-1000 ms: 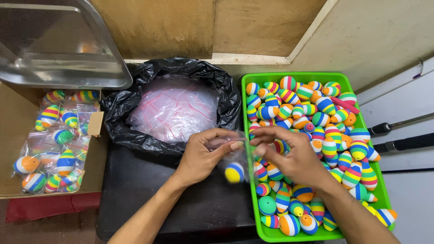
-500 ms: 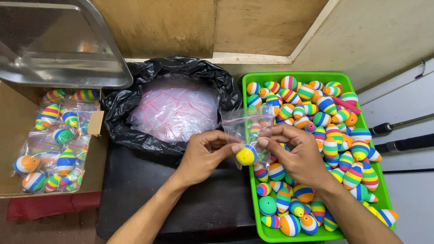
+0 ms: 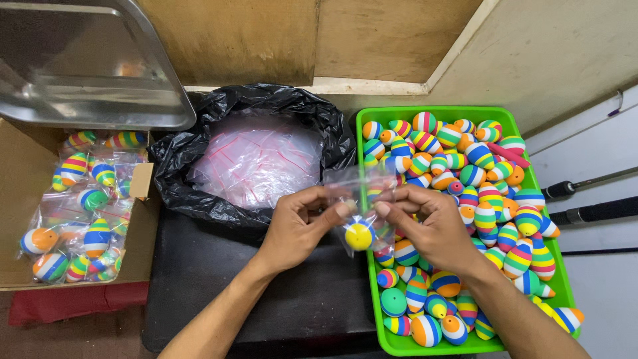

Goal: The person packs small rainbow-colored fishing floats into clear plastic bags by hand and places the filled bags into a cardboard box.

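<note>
From the head view, both hands meet above the near left edge of the green tray [image 3: 369, 119]. The left hand [image 3: 296, 229] and the right hand [image 3: 432, 226] each pinch the top of one small clear bag [image 3: 355, 189] between thumb and forefinger, fingers pressed together on the plastic, the other fingers curled. One float [image 3: 359, 236] hangs in the bottom of the bag, its yellow end toward the camera.

The step in hand looks like closing the filled bag: the pinches sit at its mouth. The next move, as I judge it, calls for running the fingertips along the strip while the bag stays level, so the float does not slip out.

Counts: two hands, one bag held, one float in it. The tray holds many striped floats, too many and too heaped to count exactly, plainly several dozen. A black bag [image 3: 199, 149] in the middle holds a pile of empty clear bags [image 3: 256, 159], uncountable. On the left, a cardboard box [image 3: 26, 166] holds about ten bagged floats [image 3: 96, 236]. One metal tray [image 3: 80, 66] sits far left. Two dark rods [image 3: 591, 213] lie on the right.
</note>
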